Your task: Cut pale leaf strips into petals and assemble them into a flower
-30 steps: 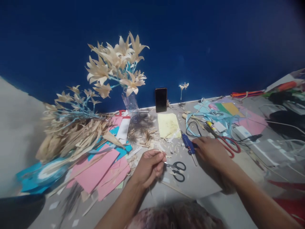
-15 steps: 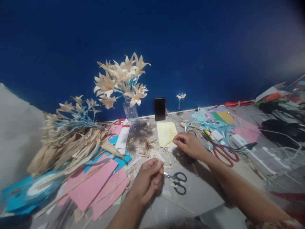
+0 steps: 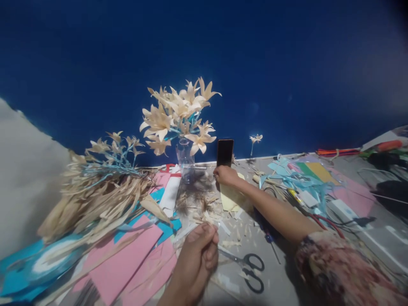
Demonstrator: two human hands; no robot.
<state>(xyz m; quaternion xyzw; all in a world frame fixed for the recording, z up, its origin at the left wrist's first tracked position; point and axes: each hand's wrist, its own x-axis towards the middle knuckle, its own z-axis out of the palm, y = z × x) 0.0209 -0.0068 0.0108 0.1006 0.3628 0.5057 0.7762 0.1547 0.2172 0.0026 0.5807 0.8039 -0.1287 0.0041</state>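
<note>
My left hand [image 3: 196,255] is closed in a pinch at the lower middle; whatever lies between its fingertips is too small to make out. Beside it on the floor are black-handled scissors [image 3: 245,262]. Stretched forward, my right hand [image 3: 226,176] has its fingers pressed together, just in front of an upright phone [image 3: 225,152]. What those fingers hold, if anything, is hidden. Under the right forearm lies a yellow paper [image 3: 227,200]. Pale husk scraps [image 3: 204,208] are scattered between the hands.
A clear vase [image 3: 186,165] holds cream flowers [image 3: 181,106]. Dried husks [image 3: 105,199], pink paper [image 3: 127,255] and a blue tape roll [image 3: 68,248] lie left. Blue ribbon [image 3: 306,185] and a white power strip [image 3: 344,210] are right. A blue wall [image 3: 287,85] stands behind.
My right hand has reached forward and left, from beside the yellow paper to the phone's base. My left hand keeps its pinch. The view has shifted slightly, showing the right sleeve.
</note>
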